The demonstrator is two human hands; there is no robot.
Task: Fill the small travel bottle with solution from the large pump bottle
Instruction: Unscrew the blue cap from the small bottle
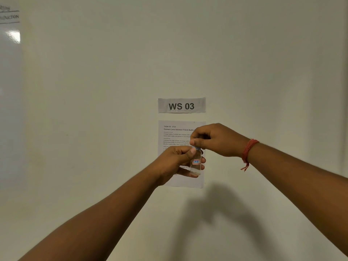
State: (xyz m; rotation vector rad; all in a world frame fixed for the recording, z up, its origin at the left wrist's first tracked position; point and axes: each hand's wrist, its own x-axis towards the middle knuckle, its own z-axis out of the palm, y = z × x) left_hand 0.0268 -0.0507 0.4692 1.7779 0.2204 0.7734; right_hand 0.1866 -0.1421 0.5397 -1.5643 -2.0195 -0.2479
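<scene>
The left hand (174, 161) grips the small travel bottle (196, 162) upright while the right hand (214, 140) pinches its blue cap (196, 148); I'd twist slowly, bottle steady.

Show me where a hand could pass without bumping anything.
Bare wall lies left of the left hand and right of the right hand. It is crowded at centre, where both hands grip the small bottle before the task sheet, under the WS 03 sign.

head view | faces wall (75, 129) straight on | hands near, centre-frame
</scene>
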